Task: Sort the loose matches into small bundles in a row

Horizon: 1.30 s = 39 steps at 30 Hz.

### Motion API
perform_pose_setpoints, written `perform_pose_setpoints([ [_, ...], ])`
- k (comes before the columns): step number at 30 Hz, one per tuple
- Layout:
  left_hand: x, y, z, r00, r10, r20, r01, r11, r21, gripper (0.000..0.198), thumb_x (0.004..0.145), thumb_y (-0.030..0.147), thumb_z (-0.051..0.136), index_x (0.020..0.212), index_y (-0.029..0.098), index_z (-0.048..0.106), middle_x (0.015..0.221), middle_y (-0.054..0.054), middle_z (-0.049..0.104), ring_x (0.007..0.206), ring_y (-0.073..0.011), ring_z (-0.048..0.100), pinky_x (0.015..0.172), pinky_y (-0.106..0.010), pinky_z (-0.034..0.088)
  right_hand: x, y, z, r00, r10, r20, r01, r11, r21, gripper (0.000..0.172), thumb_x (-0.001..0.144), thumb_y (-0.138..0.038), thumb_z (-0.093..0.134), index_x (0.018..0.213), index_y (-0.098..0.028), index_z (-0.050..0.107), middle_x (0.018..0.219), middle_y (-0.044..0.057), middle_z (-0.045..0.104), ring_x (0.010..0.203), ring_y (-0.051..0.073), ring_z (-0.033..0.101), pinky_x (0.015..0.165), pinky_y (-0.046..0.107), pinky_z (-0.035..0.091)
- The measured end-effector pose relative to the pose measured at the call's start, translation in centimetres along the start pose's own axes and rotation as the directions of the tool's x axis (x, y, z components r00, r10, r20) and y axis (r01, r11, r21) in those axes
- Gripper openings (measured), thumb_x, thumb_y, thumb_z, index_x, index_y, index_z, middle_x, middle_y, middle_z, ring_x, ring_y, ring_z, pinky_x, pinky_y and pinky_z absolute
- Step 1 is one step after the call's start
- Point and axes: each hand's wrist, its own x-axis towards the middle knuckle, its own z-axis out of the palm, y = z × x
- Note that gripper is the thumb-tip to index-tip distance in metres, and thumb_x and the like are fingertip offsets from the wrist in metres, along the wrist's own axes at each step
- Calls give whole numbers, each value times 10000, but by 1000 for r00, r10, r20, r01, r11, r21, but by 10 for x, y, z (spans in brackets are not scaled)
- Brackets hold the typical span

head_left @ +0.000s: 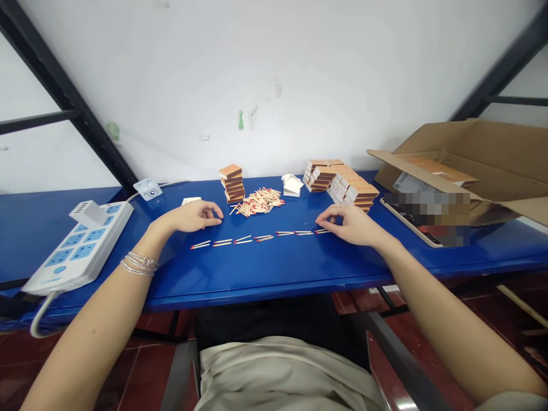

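The right hand (340, 221) hangs low over the table (240, 268), thumb and forefinger drawn together at the red-tipped matchstick end (323, 231) showing under them; whether they grip it or only touch it, I cannot tell. The left hand (201, 216) is loosely curled, with a gap between thumb and fingers, above the blue surface near the row's far-left end. Silvery bracelets (140, 264) circle the left wrist.

Between 8 and 9 o'clock from the right hand runs a row of paired matchsticks (264, 238): six full pairs, red heads toward 9 o'clock, some pairs splayed. At the right hand's 10 o'clock lies a loose heap of matches (259, 202). A white open tray (292, 185) sits at the heap's 2 o'clock, and a stack of matchboxes (232, 184) stands just beside the heap at its 11 o'clock.

At 12 o'clock from the right hand is a larger block of matchboxes (353, 188). An open cardboard box (492, 165) stands at that hand's 2 o'clock. A white power strip (81, 251) lies between 8 and 9 o'clock from the left hand.
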Motion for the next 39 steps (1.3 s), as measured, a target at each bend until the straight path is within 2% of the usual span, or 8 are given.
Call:
perform_pose_setpoints([
  [9,-2,2,-1,1000,0,8,0,1000,15,412,726,476,636,992,163,665,710,-29,646,600,-151,566,584,-266,452,83,-45,26,980,-182,79,190,976,-105,217,777,-159,584,935,-150,732,886,57,731,764,157,623,718,251,445],
  [13,-2,2,0,1000,3,10,-3,1000,19,433,735,488,622,1007,153,655,725,-36,648,610,-155,566,586,-268,457,113,-52,44,962,-243,128,271,914,-301,218,772,-119,568,906,-144,738,942,103,732,851,203,639,744,273,430],
  [17,-2,3,1,1000,9,4,-10,999,31,420,740,476,619,1005,153,661,726,-35,647,613,-155,568,576,-263,454,123,-55,45,965,-222,142,258,909,-328,208,760,-121,560,848,-152,746,878,92,742,798,201,651,720,276,430],
  [22,-2,1,0,1000,7,-2,-7,1000,27,406,729,452,636,1009,160,672,728,-30,653,600,-147,568,572,-256,448,121,-59,36,983,-175,50,182,939,-292,198,766,-141,572,876,-142,736,885,87,743,795,185,653,741,263,438],
  [27,0,1,3,998,39,-42,-38,999,22,373,738,441,631,964,148,679,760,-53,681,633,-153,585,595,-263,456,122,-69,36,986,-163,-26,160,983,-92,260,811,-125,564,1035,-120,694,884,77,729,760,149,635,706,246,451],
  [30,0,2,4,991,62,-120,-63,998,0,348,748,432,623,929,141,683,741,-53,681,621,-148,579,593,-260,455,126,-89,45,976,-217,-27,218,966,135,216,798,-119,588,986,-117,694,873,73,726,747,133,637,717,244,475],
  [34,-2,2,1,973,86,-215,-85,996,12,339,760,416,596,928,135,685,704,-40,685,610,-152,589,595,-258,454,129,-133,74,965,-255,63,196,859,474,98,744,-78,633,827,-122,659,769,59,726,699,123,659,676,227,509],
  [39,-6,-3,-10,985,11,-171,20,984,174,301,670,352,619,874,150,710,726,-23,720,673,-202,629,600,-259,448,125,-178,117,942,-296,158,111,718,687,128,723,-14,609,762,-131,642,702,49,719,635,128,667,579,210,508],
])
